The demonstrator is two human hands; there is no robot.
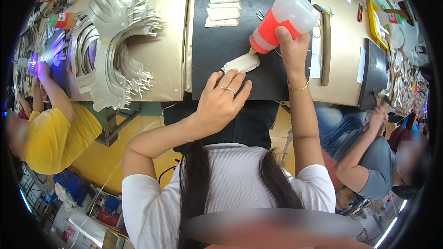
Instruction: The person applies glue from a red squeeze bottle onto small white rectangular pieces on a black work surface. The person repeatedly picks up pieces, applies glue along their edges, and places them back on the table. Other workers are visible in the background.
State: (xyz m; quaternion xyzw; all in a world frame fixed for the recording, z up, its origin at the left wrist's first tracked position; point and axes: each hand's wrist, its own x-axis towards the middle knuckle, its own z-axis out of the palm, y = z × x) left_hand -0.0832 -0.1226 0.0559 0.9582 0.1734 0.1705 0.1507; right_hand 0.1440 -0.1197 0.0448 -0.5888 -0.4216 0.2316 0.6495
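My right hand [295, 50] is wrapped around a translucent squeeze bottle [291, 13] with a red label. The bottle tilts, its narrow nozzle pointing down at the far end of a small cream-coloured flat piece [244, 63] with one rounded end. On the near edge of that piece rest the fingertips of my left hand [223, 96], fingers spread and lying flat. Beneath them is a black mat [210, 57]. Several similar cream pieces [223, 8] lie in a column on the mat's far left part.
Left of the mat stands a big bundle of curved pale strips [110, 41]. A wooden-handled hammer [326, 46] lies to the right, with a yellow tray [377, 25] beyond. People sit close on both sides, one in a yellow shirt [60, 133], one in a grey shirt [374, 170].
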